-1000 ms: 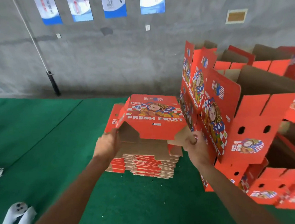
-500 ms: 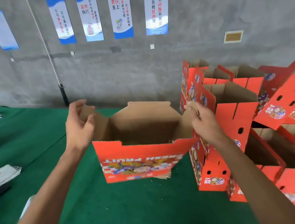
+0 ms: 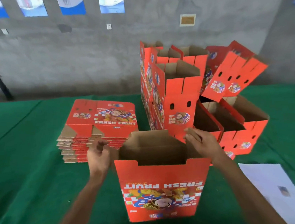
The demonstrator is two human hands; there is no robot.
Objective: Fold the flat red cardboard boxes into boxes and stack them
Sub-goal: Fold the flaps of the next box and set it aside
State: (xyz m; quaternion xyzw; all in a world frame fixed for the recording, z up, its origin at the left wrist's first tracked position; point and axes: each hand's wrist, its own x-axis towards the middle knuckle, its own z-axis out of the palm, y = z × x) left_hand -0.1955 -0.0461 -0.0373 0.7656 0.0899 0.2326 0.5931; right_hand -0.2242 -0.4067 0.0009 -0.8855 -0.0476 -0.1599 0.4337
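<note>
Green matting (image 3: 33,174) covers the work surface below a grey concrete wall (image 3: 85,54). Folded red boxes (image 3: 181,98) crowd the right rear, just beside a stack of flat red blanks (image 3: 98,119). Nearest the camera, an opened red box (image 3: 163,186) stands upright, print inverted. Right hand (image 3: 204,144) pinches its brown side flap; left hand (image 3: 99,156) hovers beside the other side, fingers loosely curled, holding nothing.

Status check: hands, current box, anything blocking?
Left hand beside the box, no grip. Right hand grips the right flap. Opened box upright, print inverted. Flat stack behind, apart.
</note>
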